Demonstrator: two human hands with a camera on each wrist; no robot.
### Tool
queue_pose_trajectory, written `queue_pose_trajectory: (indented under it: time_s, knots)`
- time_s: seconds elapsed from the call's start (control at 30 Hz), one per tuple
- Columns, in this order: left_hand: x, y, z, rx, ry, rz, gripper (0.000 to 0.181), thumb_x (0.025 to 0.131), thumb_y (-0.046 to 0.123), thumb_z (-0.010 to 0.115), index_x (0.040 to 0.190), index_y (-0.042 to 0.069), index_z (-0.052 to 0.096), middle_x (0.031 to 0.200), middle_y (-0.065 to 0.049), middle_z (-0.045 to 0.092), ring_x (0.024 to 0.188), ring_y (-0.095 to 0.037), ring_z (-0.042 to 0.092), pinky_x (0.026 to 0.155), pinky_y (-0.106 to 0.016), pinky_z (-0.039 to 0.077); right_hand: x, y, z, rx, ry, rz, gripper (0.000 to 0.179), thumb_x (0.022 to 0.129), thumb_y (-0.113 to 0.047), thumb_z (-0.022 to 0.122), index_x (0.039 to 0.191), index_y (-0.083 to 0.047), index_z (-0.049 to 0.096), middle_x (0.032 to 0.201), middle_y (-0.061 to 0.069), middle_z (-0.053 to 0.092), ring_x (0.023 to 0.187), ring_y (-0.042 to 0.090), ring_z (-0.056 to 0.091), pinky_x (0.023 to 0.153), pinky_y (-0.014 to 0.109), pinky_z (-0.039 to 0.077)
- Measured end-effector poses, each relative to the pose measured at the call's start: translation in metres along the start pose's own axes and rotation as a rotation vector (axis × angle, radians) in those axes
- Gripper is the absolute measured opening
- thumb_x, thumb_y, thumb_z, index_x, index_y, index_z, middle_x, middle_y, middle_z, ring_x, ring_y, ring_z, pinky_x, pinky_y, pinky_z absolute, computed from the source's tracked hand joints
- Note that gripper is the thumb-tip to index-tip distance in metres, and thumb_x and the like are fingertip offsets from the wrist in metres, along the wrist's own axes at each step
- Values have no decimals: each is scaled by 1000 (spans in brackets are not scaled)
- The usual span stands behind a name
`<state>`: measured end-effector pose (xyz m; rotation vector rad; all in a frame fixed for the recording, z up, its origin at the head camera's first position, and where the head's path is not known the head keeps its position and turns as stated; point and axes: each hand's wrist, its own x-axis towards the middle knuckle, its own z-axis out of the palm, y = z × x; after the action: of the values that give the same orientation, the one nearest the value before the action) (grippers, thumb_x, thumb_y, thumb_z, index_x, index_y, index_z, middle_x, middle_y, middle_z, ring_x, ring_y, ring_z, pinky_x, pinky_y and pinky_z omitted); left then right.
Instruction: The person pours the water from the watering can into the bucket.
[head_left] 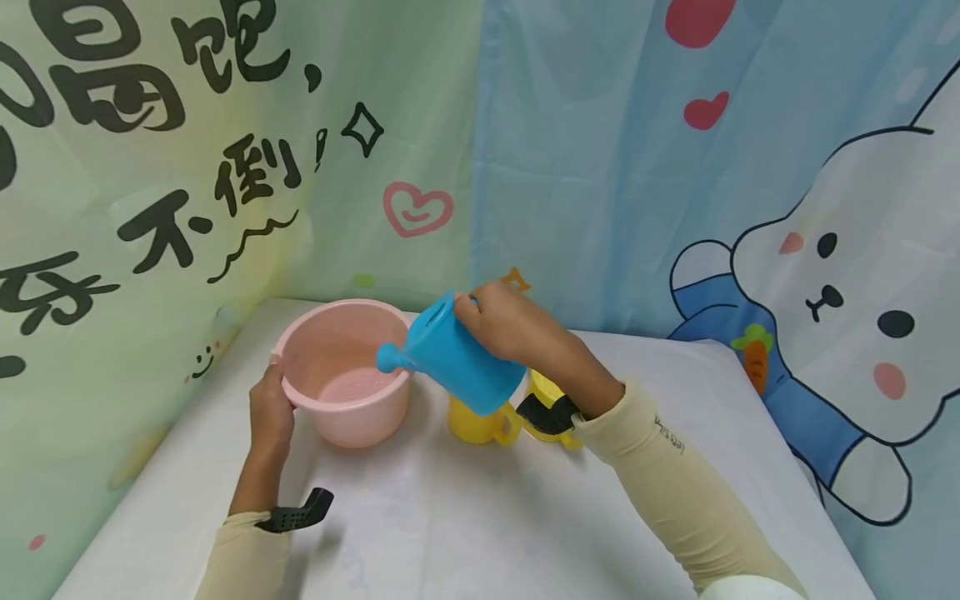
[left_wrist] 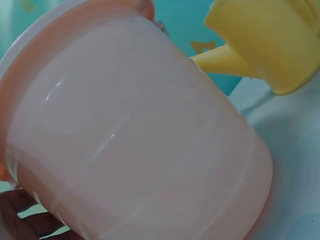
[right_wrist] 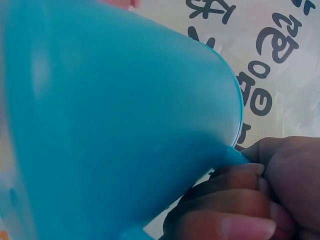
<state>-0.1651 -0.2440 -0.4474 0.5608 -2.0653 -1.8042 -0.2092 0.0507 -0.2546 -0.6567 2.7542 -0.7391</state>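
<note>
A pink plastic bucket stands at the left of the table. My left hand grips its left side near the rim; in the left wrist view several fingers show beside the bucket wall. My right hand holds a blue toy watering can by its handle, with the fingers curled round it in the right wrist view. The can is tilted to the left, its spout over the bucket's right rim. No water is visible coming from the spout.
Behind and below the blue can, two yellow containers with handles stand on the white table: a nearer one and another partly hidden by my right wrist. A printed cloth backdrop hangs along the table's back and left.
</note>
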Motion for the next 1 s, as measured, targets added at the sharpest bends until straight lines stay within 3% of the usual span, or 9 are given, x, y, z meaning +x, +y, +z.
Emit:
queue_pose_trajectory:
  time_s: [0.27, 0.47, 0.6, 1.0]
  knots:
    - [1, 0, 0, -10, -8, 12, 69, 104, 52, 17, 142, 3, 49, 131, -18, 57, 109, -30, 52, 84, -30, 39, 3, -3, -4, -31, -25, 8, 43, 106, -33, 31, 87, -3, 57, 68, 7, 36, 71, 25, 53, 66, 37, 40]
    - [0, 1, -1, -15, 0, 26, 70, 104, 51, 17, 140, 2, 50, 130, -20, 57, 106, -29, 53, 82, -29, 39, 6, -2, -6, -21, -16, -3, 44, 105, -31, 31, 67, -10, 39, 62, 4, 29, 58, 20, 38, 61, 35, 37]
    - [0, 0, 0, -9, -3, 18, 69, 104, 52, 17, 141, 3, 49, 131, -18, 57, 108, -29, 53, 82, -29, 39, 7, -1, -7, -13, -10, -4, 43, 104, -30, 31, 65, -12, 36, 61, 4, 28, 56, 19, 35, 60, 35, 36]
    - [0, 1, 0, 9, -3, -4, 71, 102, 56, 18, 144, 6, 47, 135, -15, 55, 112, -29, 52, 85, -30, 38, 11, -8, -7, -40, -44, 17, 45, 105, -33, 31, 78, -4, 52, 70, 7, 31, 67, 24, 44, 64, 37, 37]
